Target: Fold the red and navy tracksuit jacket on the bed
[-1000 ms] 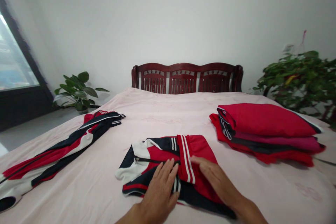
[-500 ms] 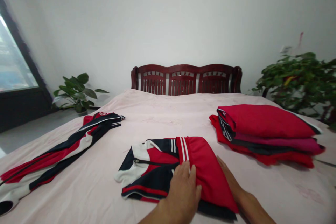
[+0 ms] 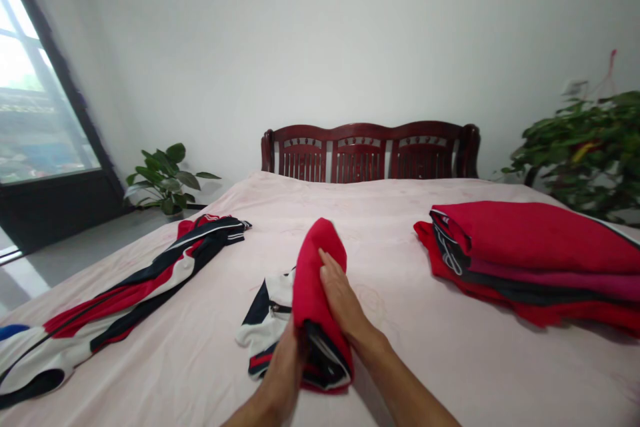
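A red, navy and white track jacket (image 3: 320,273) lies in front of me on the bed, its red right part lifted and doubled over into a thick upright fold. My right hand (image 3: 340,287) holds the outer right side of that fold, fingers along the red cloth and thumb out of sight. My left hand (image 3: 286,361) is at the near left side of the fold, against the jacket; its fingers are hidden by the cloth. To the left of the fold, the white and navy part with a zipper (image 3: 273,320) stays flat on the sheet.
A folded stack of red and dark clothes (image 3: 530,240) sits at the right. Another striped jacket (image 3: 145,280) lies lengthwise at the left. Beyond the pink bed sheet (image 3: 390,213) stands a dark wooden headboard (image 3: 370,153), with potted plants (image 3: 167,177) on both sides.
The red right part of the jacket, flat before, has been raised and turned leftward over the rest. My right hand has come left with it; my left hand has slid lower left. The view has shifted slightly.
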Demonstrator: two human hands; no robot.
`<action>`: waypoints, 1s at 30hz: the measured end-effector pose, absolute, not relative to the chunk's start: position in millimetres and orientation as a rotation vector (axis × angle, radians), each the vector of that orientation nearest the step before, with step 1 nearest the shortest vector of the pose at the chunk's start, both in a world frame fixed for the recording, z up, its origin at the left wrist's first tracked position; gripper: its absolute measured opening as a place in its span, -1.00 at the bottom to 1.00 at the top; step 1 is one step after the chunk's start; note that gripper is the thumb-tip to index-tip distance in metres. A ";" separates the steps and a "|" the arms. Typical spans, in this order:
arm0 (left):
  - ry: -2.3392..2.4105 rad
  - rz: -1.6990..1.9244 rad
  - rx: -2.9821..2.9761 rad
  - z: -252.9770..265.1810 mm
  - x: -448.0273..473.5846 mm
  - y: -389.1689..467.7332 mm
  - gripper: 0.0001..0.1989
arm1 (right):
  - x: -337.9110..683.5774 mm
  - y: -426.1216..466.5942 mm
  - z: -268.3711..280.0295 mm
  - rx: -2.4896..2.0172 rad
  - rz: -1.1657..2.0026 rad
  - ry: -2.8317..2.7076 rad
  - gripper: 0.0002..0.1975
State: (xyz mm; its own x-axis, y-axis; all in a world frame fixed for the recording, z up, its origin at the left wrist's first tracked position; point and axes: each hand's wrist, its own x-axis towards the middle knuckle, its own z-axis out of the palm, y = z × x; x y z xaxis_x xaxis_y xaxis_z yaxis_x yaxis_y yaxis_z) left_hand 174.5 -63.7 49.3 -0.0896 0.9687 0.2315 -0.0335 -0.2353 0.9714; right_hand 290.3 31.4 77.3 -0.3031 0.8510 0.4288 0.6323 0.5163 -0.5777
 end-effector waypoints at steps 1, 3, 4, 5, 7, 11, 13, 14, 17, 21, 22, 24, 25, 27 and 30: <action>1.153 1.529 1.142 48.3 158.3 -65.5 -0.36 | 280.1 27.7 80.0 -1.203 0.419 -2.107 -0.41; 1.294 1.636 0.844 50.3 121.7 -70.1 -0.38 | 262.4 18.5 77.6 -1.173 0.442 -2.286 -0.42; 1.413 1.676 0.731 53.0 103.2 -72.4 -0.39 | 254.9 14.0 73.1 -1.141 0.433 -2.366 -0.44; 1.521 1.730 0.700 56.3 86.2 -74.4 -0.39 | 248.6 10.1 67.3 -1.099 0.422 -2.421 -0.44; 1.681 1.736 0.893 62.0 61.2 -76.6 -0.44 | 239.4 5.4 56.2 -1.020 0.408 -2.465 -0.45; 1.842 1.340 1.766 55.6 55.7 -71.4 -0.56 | 236.4 9.1 54.0 -1.045 0.373 -2.386 -0.52; 1.905 1.064 2.154 41.5 67.1 -66.4 -0.56 | 240.0 15.8 60.4 -1.084 0.276 -2.314 -0.53; 1.938 0.935 2.305 33.2 73.3 -64.2 -0.55 | 242.1 20.3 63.0 -1.105 0.216 -2.283 -0.53; 2.037 0.699 2.598 12.1 86.2 -61.3 -0.45 | 246.8 40.3 63.4 -1.222 0.176 -2.285 -0.44; 2.096 0.634 2.718 5.3 87.6 -62.5 -0.39 | 250.9 78.1 51.5 -1.437 0.369 -2.325 -0.41; 2.097 0.620 2.726 6.4 86.6 -63.0 -0.38 | 252.8 86.9 48.7 -1.468 0.397 -2.310 -0.41; 2.094 0.598 2.732 9.4 85.0 -63.6 -0.37 | 259.0 100.4 44.3 -1.511 0.427 -2.268 -0.41; 2.090 0.593 2.730 10.7 84.5 -63.9 -0.36 | 263.3 104.2 42.5 -1.531 0.435 -2.245 -0.39; 2.087 0.603 2.709 12.5 84.4 -64.4 -0.37 | 273.2 105.4 38.6 -1.575 0.446 -2.190 -0.34; 2.093 0.648 2.650 13.2 85.6 -64.9 -0.39 | 286.5 94.0 31.0 -1.638 0.454 -2.111 -0.27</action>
State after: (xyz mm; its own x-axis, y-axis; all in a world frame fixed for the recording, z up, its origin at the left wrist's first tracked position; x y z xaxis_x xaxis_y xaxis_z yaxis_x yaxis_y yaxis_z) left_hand 85.6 -64.9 13.2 0.2060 0.8625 0.4622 0.9728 -0.2316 -0.0014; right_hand 286.5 94.0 31.0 -0.2118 0.9683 0.1325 0.8282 0.2498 -0.5017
